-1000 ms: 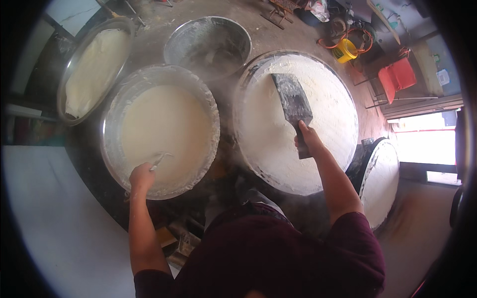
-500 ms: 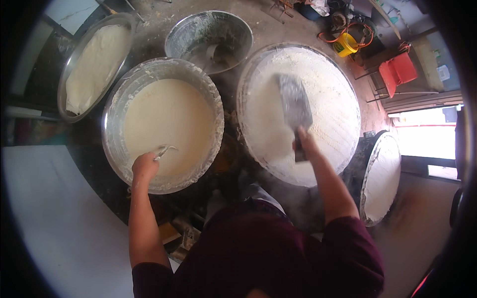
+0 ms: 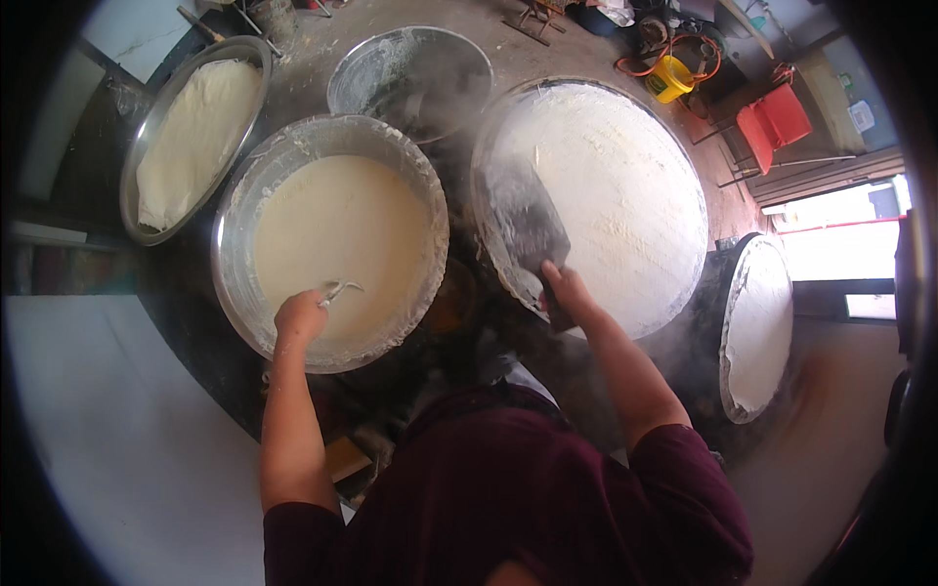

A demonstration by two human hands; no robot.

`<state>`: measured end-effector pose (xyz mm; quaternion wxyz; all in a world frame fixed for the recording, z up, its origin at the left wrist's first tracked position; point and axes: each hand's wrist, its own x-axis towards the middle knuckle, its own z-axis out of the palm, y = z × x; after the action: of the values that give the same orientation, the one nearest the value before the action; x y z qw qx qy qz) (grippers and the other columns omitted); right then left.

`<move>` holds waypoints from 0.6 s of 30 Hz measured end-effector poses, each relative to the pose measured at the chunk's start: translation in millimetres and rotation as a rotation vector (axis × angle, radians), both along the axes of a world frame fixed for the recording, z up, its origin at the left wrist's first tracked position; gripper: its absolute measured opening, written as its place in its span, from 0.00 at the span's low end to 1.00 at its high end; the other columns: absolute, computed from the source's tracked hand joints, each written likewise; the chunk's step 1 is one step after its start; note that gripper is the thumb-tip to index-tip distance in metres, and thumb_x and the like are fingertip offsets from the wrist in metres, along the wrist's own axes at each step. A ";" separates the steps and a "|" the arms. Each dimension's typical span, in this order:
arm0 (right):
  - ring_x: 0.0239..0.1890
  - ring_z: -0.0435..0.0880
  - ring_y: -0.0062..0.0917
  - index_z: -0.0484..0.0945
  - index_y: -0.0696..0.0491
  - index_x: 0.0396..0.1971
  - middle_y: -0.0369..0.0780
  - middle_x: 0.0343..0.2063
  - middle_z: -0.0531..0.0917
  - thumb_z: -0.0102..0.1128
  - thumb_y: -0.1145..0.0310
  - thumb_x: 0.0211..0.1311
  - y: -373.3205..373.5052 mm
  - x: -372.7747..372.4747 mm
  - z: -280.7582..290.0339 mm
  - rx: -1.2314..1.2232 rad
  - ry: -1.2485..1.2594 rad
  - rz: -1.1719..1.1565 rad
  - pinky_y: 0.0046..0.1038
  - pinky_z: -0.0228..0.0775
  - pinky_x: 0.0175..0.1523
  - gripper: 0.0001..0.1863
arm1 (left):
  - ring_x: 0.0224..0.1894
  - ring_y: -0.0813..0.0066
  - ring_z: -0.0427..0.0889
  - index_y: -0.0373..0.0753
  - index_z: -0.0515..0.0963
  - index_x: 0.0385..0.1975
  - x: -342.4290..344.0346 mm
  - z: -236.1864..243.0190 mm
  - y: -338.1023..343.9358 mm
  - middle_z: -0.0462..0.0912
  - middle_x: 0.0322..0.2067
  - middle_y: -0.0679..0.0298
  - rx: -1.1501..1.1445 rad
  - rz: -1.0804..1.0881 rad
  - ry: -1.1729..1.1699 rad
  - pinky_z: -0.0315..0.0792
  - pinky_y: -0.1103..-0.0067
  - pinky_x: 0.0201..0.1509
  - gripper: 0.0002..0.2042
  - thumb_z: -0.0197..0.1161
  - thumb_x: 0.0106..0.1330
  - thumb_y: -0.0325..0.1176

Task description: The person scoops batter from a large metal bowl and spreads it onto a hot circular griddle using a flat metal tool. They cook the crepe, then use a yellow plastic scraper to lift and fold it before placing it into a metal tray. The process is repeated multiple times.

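Note:
My left hand (image 3: pixel 302 316) is closed around a silver metal tool with a curved end (image 3: pixel 340 290), held over the near left part of a large metal basin (image 3: pixel 234 225). Pale creamy batter (image 3: pixel 342 220) fills much of that basin, and smears coat its rim. My right hand (image 3: pixel 568 294) grips a broad, flat scraper (image 3: pixel 533 217) by its handle. The blade lies along the left edge of a round griddle (image 3: pixel 486 195), which carries a wide white layer of batter (image 3: pixel 616 195). Steam blurs the blade's far end and the griddle's left side.
Behind the basin stands a smeared metal tub (image 3: pixel 337 86). An oval tray of pale dough (image 3: pixel 195 137) lies far left. Another round pan with a white layer (image 3: pixel 760 327) is at right. Farther back are a yellow bucket (image 3: pixel 670 80) and a red chair (image 3: pixel 774 125).
My right hand has drawn the scraper left and nearer, from over the white layer to the griddle's left edge. My left hand has shifted slightly right with the silver tool.

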<state>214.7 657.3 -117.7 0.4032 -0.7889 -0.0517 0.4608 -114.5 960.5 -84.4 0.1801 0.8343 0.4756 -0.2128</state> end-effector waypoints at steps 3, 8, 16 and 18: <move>0.12 0.74 0.28 0.72 0.60 0.26 0.41 0.13 0.75 0.44 0.52 0.64 -32.6 -25.3 7.2 -0.028 -0.076 0.158 0.29 0.67 0.17 0.23 | 0.40 0.55 0.77 0.42 0.78 0.32 -4.9 -1.3 -2.0 0.80 0.34 0.56 0.015 0.011 -0.036 0.71 0.65 0.42 0.10 0.53 0.52 0.34; 0.11 0.73 0.25 0.71 0.57 0.25 0.40 0.12 0.74 0.44 0.48 0.63 -26.8 -19.0 11.1 0.070 -0.153 -0.125 0.28 0.66 0.17 0.24 | 0.40 0.55 0.77 0.42 0.78 0.33 -11.6 -2.3 -3.2 0.80 0.34 0.56 0.020 0.027 -0.079 0.71 0.65 0.42 0.10 0.53 0.52 0.34; 0.14 0.75 0.26 0.72 0.60 0.29 0.42 0.15 0.76 0.45 0.47 0.62 -11.7 45.2 -4.3 -0.027 -0.051 -0.126 0.30 0.68 0.22 0.26 | 0.41 0.56 0.77 0.43 0.78 0.34 -0.4 -2.4 -2.6 0.80 0.36 0.56 0.017 -0.019 -0.022 0.71 0.66 0.44 0.12 0.53 0.52 0.35; 0.14 0.74 0.25 0.73 0.57 0.21 0.40 0.13 0.75 0.45 0.46 0.61 -50.1 19.7 -2.7 -0.052 -0.072 -0.006 0.28 0.68 0.21 0.27 | 0.41 0.56 0.77 0.42 0.79 0.35 -0.6 -2.9 -0.1 0.80 0.37 0.56 -0.003 -0.047 -0.005 0.71 0.66 0.44 0.12 0.53 0.53 0.35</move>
<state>234.4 607.2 -120.4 0.3816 -0.8155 -0.0519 0.4320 -115.1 960.4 -87.3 0.1774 0.8455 0.4551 -0.2157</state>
